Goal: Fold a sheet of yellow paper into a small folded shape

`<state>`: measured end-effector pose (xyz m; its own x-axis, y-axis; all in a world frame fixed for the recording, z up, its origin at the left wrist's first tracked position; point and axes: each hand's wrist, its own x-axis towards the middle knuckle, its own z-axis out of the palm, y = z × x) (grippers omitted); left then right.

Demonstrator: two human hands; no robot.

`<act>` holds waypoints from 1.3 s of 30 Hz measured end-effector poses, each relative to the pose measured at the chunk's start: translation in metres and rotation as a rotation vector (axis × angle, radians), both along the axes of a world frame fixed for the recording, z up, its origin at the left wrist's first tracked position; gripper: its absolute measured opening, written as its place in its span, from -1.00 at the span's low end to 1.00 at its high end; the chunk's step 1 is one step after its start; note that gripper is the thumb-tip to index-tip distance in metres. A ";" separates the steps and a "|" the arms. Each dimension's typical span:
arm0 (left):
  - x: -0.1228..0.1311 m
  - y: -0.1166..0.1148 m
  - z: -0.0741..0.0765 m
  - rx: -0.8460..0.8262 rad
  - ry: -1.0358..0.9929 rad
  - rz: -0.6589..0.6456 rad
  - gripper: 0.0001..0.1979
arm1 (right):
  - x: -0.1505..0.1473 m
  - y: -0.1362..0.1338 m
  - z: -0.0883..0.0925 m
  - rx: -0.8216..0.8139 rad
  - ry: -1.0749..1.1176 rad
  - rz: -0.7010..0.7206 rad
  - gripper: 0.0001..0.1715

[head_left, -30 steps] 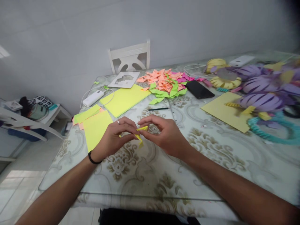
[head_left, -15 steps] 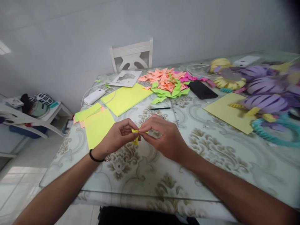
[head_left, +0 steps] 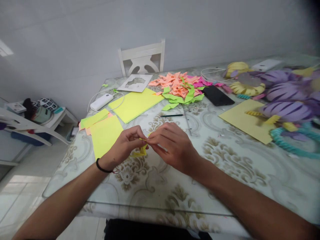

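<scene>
A small folded piece of yellow paper (head_left: 142, 151) is pinched between both hands above the patterned tablecloth. My left hand (head_left: 127, 142), with a black band at the wrist, grips it between thumb and fingers. From the other side my right hand (head_left: 170, 145) presses its fingertips on the paper's edge, the two hands nearly touching. Left of them lies a flat yellow sheet (head_left: 103, 136); farther back are a larger yellow sheet (head_left: 135, 105) and a dark pen (head_left: 172, 115). The fingers partly cover the folds.
Orange folded pieces (head_left: 175, 82) and green ones (head_left: 185, 99) are heaped at the back, beside a black phone (head_left: 217, 95). Purple paper balls (head_left: 285, 110) and a turquoise ring (head_left: 295, 150) lie right. A white device (head_left: 101, 101) with a cable is back left.
The yellow piece has turned between my fingers, and its lower part now points left. My hands remain close together at nearly the same spot.
</scene>
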<state>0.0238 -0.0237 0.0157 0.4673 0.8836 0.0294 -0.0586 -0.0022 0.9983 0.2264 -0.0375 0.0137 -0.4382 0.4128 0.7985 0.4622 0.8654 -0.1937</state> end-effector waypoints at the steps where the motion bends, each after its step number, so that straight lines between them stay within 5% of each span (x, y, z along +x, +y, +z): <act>1: 0.000 0.000 -0.001 -0.005 -0.008 0.001 -0.90 | -0.001 0.000 0.000 0.015 -0.007 -0.014 -0.84; 8: 0.000 0.000 -0.002 0.211 0.078 0.081 -0.88 | -0.001 -0.004 0.002 -0.075 0.130 -0.113 -0.92; 11: 0.000 0.000 -0.001 0.501 0.224 0.279 -0.85 | 0.000 -0.004 0.004 -0.427 0.349 -0.150 -0.78; 14: 0.001 -0.002 0.001 0.715 0.379 0.390 -0.79 | -0.001 -0.001 0.002 -0.964 0.440 0.001 -0.63; 17: 0.003 -0.004 0.003 0.783 0.475 0.405 -0.76 | -0.003 0.001 -0.001 -1.140 0.523 0.108 -0.58; 26: 0.004 -0.009 0.005 0.808 0.540 0.369 -0.80 | -0.008 0.002 -0.006 -1.193 0.636 0.138 -0.57; 34: -0.001 -0.001 0.003 0.509 0.443 0.280 -0.87 | -0.005 -0.004 -0.006 -0.689 0.333 -0.149 -0.73; 39: -0.001 0.002 0.003 0.319 0.400 0.201 -0.84 | -0.003 -0.003 -0.006 -0.566 0.252 -0.180 -0.70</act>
<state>0.0226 -0.0217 0.0191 0.3197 0.9331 0.1649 0.3582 -0.2801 0.8906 0.2233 -0.0405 0.0079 -0.1499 0.8501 0.5049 0.4710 0.5104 -0.7195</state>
